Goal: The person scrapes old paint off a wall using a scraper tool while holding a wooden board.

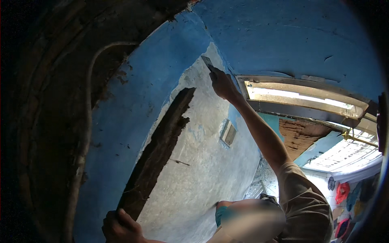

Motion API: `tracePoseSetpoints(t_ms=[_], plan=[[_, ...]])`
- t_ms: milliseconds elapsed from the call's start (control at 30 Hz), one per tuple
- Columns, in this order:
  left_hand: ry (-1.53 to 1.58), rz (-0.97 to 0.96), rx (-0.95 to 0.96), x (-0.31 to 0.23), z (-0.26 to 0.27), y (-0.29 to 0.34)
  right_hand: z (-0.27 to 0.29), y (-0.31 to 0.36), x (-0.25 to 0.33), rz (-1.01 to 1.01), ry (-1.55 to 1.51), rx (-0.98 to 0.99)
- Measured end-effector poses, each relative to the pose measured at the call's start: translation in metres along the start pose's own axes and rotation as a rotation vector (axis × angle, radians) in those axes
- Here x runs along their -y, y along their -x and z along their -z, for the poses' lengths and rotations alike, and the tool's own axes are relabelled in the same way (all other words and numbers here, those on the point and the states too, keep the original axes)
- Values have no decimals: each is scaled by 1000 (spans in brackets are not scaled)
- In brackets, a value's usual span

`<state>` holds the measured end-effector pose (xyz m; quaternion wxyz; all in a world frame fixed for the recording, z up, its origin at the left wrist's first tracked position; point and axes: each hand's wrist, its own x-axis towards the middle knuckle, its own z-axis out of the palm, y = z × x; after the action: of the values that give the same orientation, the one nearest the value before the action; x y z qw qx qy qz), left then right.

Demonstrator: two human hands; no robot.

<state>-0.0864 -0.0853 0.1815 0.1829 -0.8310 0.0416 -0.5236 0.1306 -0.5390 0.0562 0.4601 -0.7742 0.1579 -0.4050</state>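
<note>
My right hand (223,84) reaches high on the wall, closed around the handle of a scraper (207,61). The scraper's flat blade points up and to the left, over the bare grey-white patch (202,150) near the wall's corner. Low at the left, my left hand (121,227) grips the lower end of a long dark brown board (156,148), its thumb on the face. That board slants up to the right, with a ragged, broken right edge. Around the patch, blue paint (121,133) ends in an uneven border.
A pale pipe (89,101) runs along the dark surface at the left. Right of the patch sit a small wall plate (228,133) and a wood-framed opening (300,97). Bright barred window (338,154) and hanging clothes (342,192) lie farther right. A blurred shape (253,220) covers the lower middle.
</note>
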Motion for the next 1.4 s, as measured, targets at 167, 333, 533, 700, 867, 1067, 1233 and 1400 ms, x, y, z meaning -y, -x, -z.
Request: tracePoseSetpoints(t_ms=[167,333,533,700,867,1067,1233,1400], plan=[[36,-83,-9,-7,-2,-7,9,-84,-47,127,-39,-140],[-29,-104,-58,0,-12,-6,12,-44,-12,-59,-126,-13],[19,-88,-32,3,-10,-6,24,98,-64,-347,-190,277],[13,-59,7,-1,-4,-9,77,249,-139,-635,-380,431],[71,-113,-59,-1,0,-7,140,400,-214,-895,-269,294],[64,-80,8,3,3,-2,167,430,-200,-1086,-106,216],[164,-123,-113,-14,2,-12,142,395,-224,-727,-286,203],[252,-82,-66,-7,-1,-5,119,348,-186,-607,-465,228]])
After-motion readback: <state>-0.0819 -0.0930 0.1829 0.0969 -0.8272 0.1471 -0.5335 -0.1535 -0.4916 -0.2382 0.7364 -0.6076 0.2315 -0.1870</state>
